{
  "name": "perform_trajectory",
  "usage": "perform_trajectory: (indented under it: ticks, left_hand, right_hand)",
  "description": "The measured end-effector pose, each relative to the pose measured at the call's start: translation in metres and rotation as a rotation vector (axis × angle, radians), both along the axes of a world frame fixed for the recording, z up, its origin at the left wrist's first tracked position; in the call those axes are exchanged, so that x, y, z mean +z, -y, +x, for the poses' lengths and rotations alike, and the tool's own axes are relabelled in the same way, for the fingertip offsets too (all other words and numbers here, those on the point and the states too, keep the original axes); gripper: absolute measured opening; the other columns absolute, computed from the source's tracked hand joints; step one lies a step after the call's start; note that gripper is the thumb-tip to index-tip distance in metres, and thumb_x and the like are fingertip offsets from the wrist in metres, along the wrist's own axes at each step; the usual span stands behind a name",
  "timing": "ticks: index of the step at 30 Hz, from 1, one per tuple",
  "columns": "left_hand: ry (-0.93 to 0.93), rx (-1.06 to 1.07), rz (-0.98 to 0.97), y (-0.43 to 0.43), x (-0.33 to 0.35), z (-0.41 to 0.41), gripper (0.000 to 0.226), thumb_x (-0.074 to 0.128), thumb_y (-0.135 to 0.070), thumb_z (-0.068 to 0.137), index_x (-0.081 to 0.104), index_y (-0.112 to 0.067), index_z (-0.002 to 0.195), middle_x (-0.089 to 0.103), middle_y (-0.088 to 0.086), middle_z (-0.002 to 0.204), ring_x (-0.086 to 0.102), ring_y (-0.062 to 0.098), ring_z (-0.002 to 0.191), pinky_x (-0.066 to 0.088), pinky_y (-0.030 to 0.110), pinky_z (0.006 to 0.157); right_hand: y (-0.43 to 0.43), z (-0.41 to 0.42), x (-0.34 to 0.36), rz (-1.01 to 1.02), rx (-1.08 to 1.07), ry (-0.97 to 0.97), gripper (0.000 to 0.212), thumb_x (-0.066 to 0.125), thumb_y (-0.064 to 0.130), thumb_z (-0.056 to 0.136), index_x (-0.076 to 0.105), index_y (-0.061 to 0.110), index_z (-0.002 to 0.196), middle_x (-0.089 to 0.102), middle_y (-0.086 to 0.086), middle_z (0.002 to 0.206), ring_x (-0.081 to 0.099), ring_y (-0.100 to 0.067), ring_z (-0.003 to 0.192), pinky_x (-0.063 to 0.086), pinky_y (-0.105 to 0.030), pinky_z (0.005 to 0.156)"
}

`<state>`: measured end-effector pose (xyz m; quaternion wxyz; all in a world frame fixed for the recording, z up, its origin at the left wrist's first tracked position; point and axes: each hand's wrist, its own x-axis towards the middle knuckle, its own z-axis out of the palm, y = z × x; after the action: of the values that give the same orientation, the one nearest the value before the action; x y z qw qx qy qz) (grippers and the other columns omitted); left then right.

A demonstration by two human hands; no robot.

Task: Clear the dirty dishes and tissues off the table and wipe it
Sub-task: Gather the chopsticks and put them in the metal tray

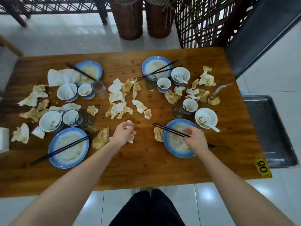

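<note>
A wooden table (pixel 146 163) is strewn with dirty blue-rimmed plates, white bowls, glasses, black chopsticks and several crumpled stained tissues (pixel 118 108). My left hand (pixel 124 133) grips a crumpled tissue (pixel 130 141) near the table's middle front. My right hand (pixel 194 139) pinches the near end of a pair of black chopsticks (pixel 169 129) lying across a blue-rimmed plate (pixel 172 144). Another plate with chopsticks (pixel 68 147) sits at the front left. A white bowl with a spoon (pixel 206 118) stands just right of my right hand.
A metal tray (pixel 268 131) sits beyond the table's right edge, under a dark cart frame. Two wicker baskets (pixel 141 17) and lattice screens stand behind the table. A yellow "05" tag (pixel 263 167) marks the front right corner. A white tissue box (pixel 4 139) is at far left.
</note>
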<state>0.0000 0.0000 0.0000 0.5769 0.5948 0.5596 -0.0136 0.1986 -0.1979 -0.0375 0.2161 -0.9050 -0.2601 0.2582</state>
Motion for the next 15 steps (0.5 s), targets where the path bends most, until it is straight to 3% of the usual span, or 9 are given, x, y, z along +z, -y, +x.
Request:
perform_trajectory:
  ticks: [3, 6, 12, 15]
  left_hand:
    - [-0.010, 0.037, -0.007, -0.002, 0.001, -0.004, 0.021, 0.047, -0.017, 0.099, 0.058, -0.014, 0.117, 0.068, 0.013, 0.098, 0.062, 0.014, 0.070, 0.046, 0.013, 0.050]
    - [0.009, 0.073, -0.010, -0.001, 0.002, -0.010, 0.020, 0.047, -0.015, 0.099, 0.059, -0.014, 0.115, 0.068, 0.010, 0.089, 0.062, 0.013, 0.066, 0.045, 0.012, 0.046]
    - [0.010, 0.090, 0.023, 0.000, 0.005, -0.023, 0.020, 0.046, -0.018, 0.099, 0.060, -0.017, 0.114, 0.068, 0.005, 0.092, 0.065, 0.016, 0.073, 0.049, 0.028, 0.070]
    - [0.011, 0.078, 0.039, 0.002, 0.009, -0.030, 0.021, 0.046, -0.019, 0.100, 0.059, -0.017, 0.116, 0.068, 0.007, 0.096, 0.064, 0.017, 0.075, 0.051, 0.028, 0.073]
  right_hand:
    - [-0.003, 0.001, 0.000, -0.059, 0.019, 0.024, 0.023, 0.070, 0.013, 0.081, 0.066, 0.017, 0.103, 0.068, -0.001, 0.101, 0.062, -0.018, 0.096, 0.056, -0.035, 0.077]
    - [-0.006, 0.000, -0.002, -0.089, 0.009, 0.025, 0.024, 0.069, 0.011, 0.082, 0.066, 0.016, 0.106, 0.067, -0.002, 0.105, 0.062, -0.019, 0.098, 0.056, -0.034, 0.078]
    - [-0.008, -0.001, -0.005, -0.126, 0.075, 0.040, 0.021, 0.064, 0.013, 0.086, 0.067, 0.013, 0.107, 0.068, -0.005, 0.104, 0.061, -0.022, 0.099, 0.052, -0.036, 0.082]
    - [-0.016, -0.004, 0.002, -0.037, 0.056, -0.065, 0.015, 0.064, 0.009, 0.086, 0.065, 0.015, 0.099, 0.065, 0.000, 0.094, 0.061, -0.019, 0.092, 0.047, -0.026, 0.068]
